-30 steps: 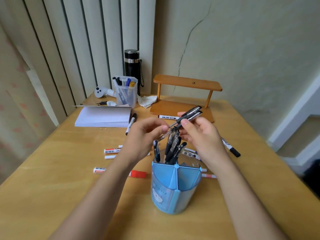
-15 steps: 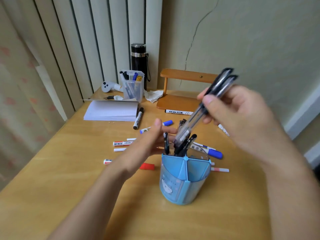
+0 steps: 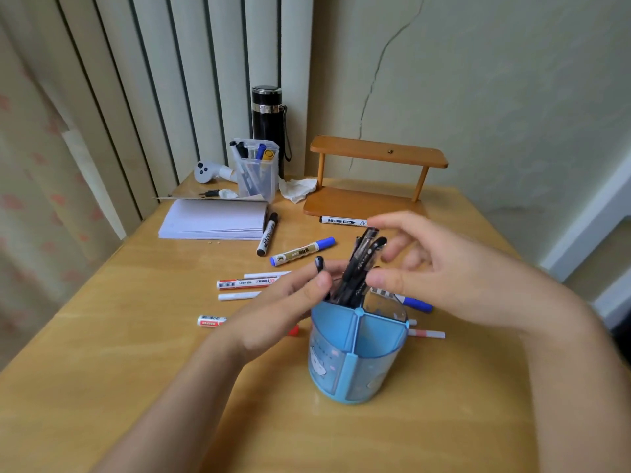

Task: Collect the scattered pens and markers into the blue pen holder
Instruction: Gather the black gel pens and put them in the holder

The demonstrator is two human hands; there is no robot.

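Observation:
The blue pen holder [image 3: 355, 356] stands upright on the wooden table [image 3: 136, 370], with several black pens [image 3: 358, 268] in its back compartment. My right hand [image 3: 450, 271] hovers over the pen tops with its fingers spread and nothing gripped. The fingers of my left hand [image 3: 280, 312] rest against the pens at the holder's left rim. On the table lie a blue marker [image 3: 302, 251], a black marker [image 3: 267, 233], a red-labelled marker [image 3: 249, 283], a white pen [image 3: 239, 296], a red-capped marker [image 3: 211, 320], a blue-capped marker [image 3: 416, 303] and a thin white pen [image 3: 426, 333].
At the back stand a clear cup with pens [image 3: 256, 179], a black flask [image 3: 268, 128] and a small wooden shelf [image 3: 375, 155], with a marker [image 3: 341, 220] by its base. A paper stack [image 3: 215, 220], a white controller [image 3: 208, 171] and a tissue [image 3: 297, 189] lie at the back left.
My right hand brought the bundle of black pens down into the holder and let go. My left hand stayed at the holder's rim.

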